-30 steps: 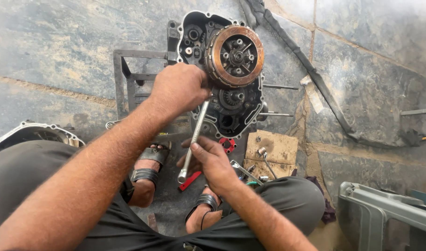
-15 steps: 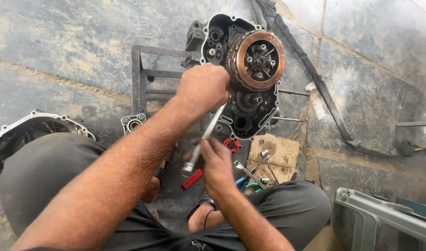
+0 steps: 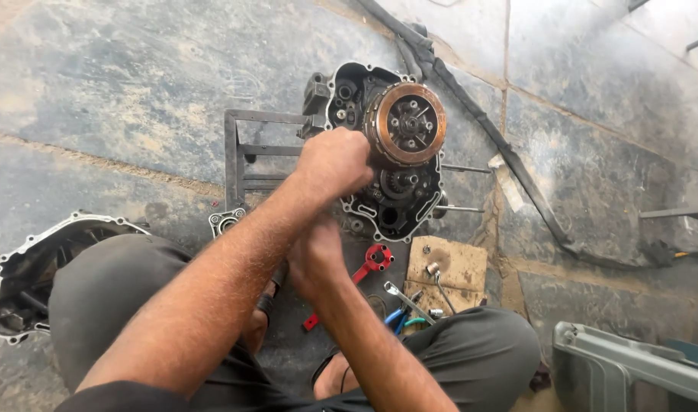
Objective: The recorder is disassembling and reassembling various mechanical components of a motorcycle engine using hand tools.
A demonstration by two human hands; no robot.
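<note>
Two hands meet at the engine [image 3: 394,191] on the floor: your left hand [image 3: 335,162] is clenched beside the clutch [image 3: 404,124], your right hand [image 3: 315,255] fisted below; what they grasp stays hidden.

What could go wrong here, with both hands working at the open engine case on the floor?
The left hand sits right against the clutch pack; a slip could knock knuckles on its edge or the engine case rim. The right hand is hidden behind the left arm, so its grip cannot be checked. Loose spanners by the feet could get kicked.
</note>
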